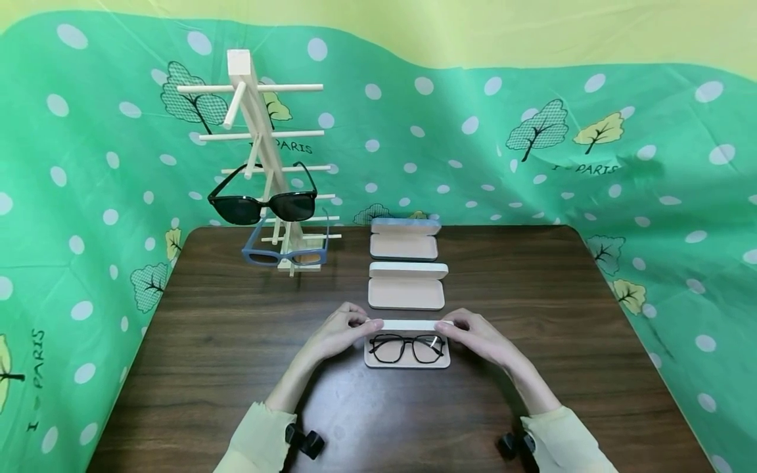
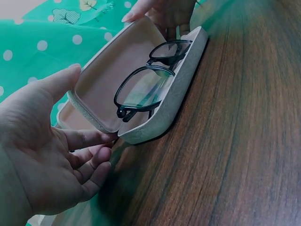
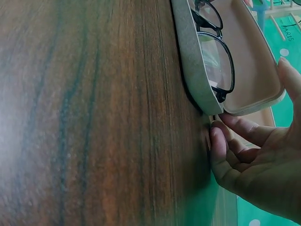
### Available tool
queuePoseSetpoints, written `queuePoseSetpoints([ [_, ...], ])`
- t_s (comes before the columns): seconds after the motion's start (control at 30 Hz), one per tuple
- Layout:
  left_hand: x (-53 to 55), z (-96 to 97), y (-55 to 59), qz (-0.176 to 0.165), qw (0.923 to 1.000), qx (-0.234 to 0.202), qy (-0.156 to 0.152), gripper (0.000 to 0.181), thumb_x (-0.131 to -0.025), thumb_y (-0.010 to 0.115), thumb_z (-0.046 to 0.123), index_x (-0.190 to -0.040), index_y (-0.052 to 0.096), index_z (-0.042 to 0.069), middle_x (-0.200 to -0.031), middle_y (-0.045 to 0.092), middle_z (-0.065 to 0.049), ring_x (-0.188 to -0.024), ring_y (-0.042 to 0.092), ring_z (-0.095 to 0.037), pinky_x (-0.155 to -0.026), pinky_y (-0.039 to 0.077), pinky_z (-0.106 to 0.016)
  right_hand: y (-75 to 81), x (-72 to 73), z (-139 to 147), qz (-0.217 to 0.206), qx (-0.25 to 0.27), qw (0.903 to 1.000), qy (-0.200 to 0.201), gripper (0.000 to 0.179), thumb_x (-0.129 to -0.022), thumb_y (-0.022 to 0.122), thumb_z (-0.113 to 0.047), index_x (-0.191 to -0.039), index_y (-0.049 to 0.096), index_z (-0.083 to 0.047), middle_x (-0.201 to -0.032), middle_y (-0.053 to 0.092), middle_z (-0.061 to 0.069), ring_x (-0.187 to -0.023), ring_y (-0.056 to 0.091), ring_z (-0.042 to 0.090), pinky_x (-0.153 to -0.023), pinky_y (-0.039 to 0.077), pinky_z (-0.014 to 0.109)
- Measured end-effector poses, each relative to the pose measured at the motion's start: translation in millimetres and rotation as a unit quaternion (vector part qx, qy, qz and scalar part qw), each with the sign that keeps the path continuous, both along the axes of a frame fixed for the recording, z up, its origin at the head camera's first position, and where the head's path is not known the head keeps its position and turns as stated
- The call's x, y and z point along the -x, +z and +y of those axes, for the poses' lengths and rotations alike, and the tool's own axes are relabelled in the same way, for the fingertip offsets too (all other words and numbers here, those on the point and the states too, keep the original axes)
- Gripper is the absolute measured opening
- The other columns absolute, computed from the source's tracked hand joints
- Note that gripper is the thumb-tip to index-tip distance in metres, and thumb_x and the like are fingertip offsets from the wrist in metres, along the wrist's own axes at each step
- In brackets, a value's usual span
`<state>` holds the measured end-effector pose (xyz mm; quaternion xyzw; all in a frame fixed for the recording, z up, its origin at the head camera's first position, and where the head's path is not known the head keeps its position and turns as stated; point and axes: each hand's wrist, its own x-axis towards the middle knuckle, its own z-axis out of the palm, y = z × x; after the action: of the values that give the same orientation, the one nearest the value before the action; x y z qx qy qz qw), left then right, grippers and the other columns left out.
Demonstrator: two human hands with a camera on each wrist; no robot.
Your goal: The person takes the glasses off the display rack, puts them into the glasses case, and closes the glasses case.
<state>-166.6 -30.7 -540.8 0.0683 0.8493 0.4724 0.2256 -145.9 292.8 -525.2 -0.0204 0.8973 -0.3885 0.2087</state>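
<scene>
A pale glasses case (image 1: 408, 365) stands with its lid (image 1: 409, 325) raised, near the middle of the table. Black-rimmed eyeglasses (image 1: 388, 351) lie inside it, lenses toward the raised lid in both wrist views. My left hand (image 1: 340, 334) grips the lid's left end, thumb on its upper edge and index finger low by the hinge (image 2: 117, 133). At the other end my right hand (image 1: 480, 336) holds the lid the same way, with its thumb at the edge. The remaining fingers of both hands curl loosely behind the case.
Two more open cases, one white-lidded (image 1: 406, 293) and one blue-lidded (image 1: 404, 247), stand in line behind. At the back left, a wooden peg rack (image 1: 260, 125) carries black sunglasses (image 1: 294, 206) and blue-framed glasses (image 1: 278, 258). A green dotted cloth (image 1: 473, 164) hangs behind the table (image 1: 562, 295).
</scene>
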Motion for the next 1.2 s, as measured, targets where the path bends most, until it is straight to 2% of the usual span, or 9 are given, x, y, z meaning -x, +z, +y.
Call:
queuePoseSetpoints([
  [0.1,0.4,0.1,-0.4,0.002,1.0,-0.006,0.0,0.061,-0.087,0.067,0.07,-0.112,0.075,0.015,-0.127,0.06,0.0,-0.117,0.057,-0.018,-0.102,0.047,-0.043,-0.3,0.6,0.7,0.009,-0.002,0.9999,0.004,0.048,-0.098,0.065,-0.051,-0.121,0.072,-0.01,-0.124,0.067,0.01,-0.11,0.059,0.021,-0.089,0.047,0.033],
  [0.23,-1.8,0.1,-1.9,0.002,0.9998,-0.017,0.005,0.057,-0.087,0.069,0.068,-0.107,0.076,0.016,-0.127,0.061,0.0,-0.118,0.057,-0.018,-0.104,0.046,-0.043,-3.0,-0.2,1.4,0.015,-0.003,0.9999,0.009,0.047,-0.097,0.065,-0.051,-0.121,0.072,-0.011,-0.126,0.067,0.01,-0.117,0.06,0.023,-0.094,0.048,0.035],
  [0.43,-6.4,1.5,-4.8,0.01,0.9991,-0.04,0.012,0.048,-0.087,0.072,0.062,-0.101,0.076,0.016,-0.125,0.061,0.001,-0.115,0.057,-0.017,-0.101,0.046,-0.04,-7.8,-5.1,3.5,0.034,0.013,0.9993,0.007,0.04,-0.096,0.068,-0.048,-0.117,0.073,-0.014,-0.124,0.068,0.007,-0.12,0.059,0.023,-0.098,0.047,0.037],
  [0.53,-7.9,1.8,-5.9,0.016,0.9986,-0.05,0.012,0.046,-0.087,0.075,0.058,-0.104,0.075,0.015,-0.125,0.061,0.0,-0.114,0.057,-0.017,-0.1,0.046,-0.038,-9.2,-7.3,4.9,0.045,0.015,0.9989,0.005,0.039,-0.095,0.07,-0.047,-0.117,0.073,-0.015,-0.123,0.068,0.006,-0.12,0.059,0.023,-0.099,0.047,0.038],
  [0.7,-9.3,1.4,-7.4,0.016,0.9979,-0.061,0.014,0.054,-0.085,0.08,0.052,-0.118,0.066,0.012,-0.123,0.067,-0.002,-0.111,0.06,-0.016,-0.097,0.048,-0.035,-10.7,-9.9,6.0,0.052,0.015,0.9985,0.006,0.044,-0.093,0.072,-0.047,-0.12,0.071,-0.012,-0.125,0.068,0.006,-0.122,0.059,0.026,-0.101,0.047,0.041],
  [0.8,-4.8,-0.8,-5.3,0.023,0.9979,-0.058,0.018,0.055,-0.084,0.08,0.051,-0.12,0.065,0.012,-0.123,0.069,-0.002,-0.112,0.061,-0.017,-0.099,0.048,-0.036,-10.8,-5.2,3.1,0.059,0.02,0.9981,-0.001,0.044,-0.092,0.073,-0.047,-0.12,0.071,-0.012,-0.125,0.068,0.006,-0.121,0.059,0.025,-0.101,0.047,0.041],
  [0.93,-2.6,-1.1,-4.0,0.048,0.9977,-0.044,0.019,0.051,-0.085,0.079,0.053,-0.114,0.073,0.011,-0.125,0.063,0.001,-0.115,0.058,-0.017,-0.101,0.047,-0.038,-10.6,-3.0,1.1,0.07,0.031,0.997,-0.006,0.04,-0.091,0.075,-0.046,-0.117,0.072,-0.015,-0.122,0.068,0.004,-0.116,0.058,0.022,-0.096,0.048,0.038],
  [1.2,-14.9,1.5,-8.4,0.07,0.9966,-0.043,0.007,0.048,-0.086,0.079,0.049,-0.111,0.077,0.008,-0.124,0.062,0.002,-0.113,0.057,-0.015,-0.094,0.047,-0.03,-13.9,-14.4,4.7,0.087,0.038,0.9954,0.008,0.031,-0.091,0.076,-0.041,-0.111,0.074,-0.018,-0.117,0.068,-0.001,-0.11,0.059,0.014,-0.088,0.049,0.026],
])
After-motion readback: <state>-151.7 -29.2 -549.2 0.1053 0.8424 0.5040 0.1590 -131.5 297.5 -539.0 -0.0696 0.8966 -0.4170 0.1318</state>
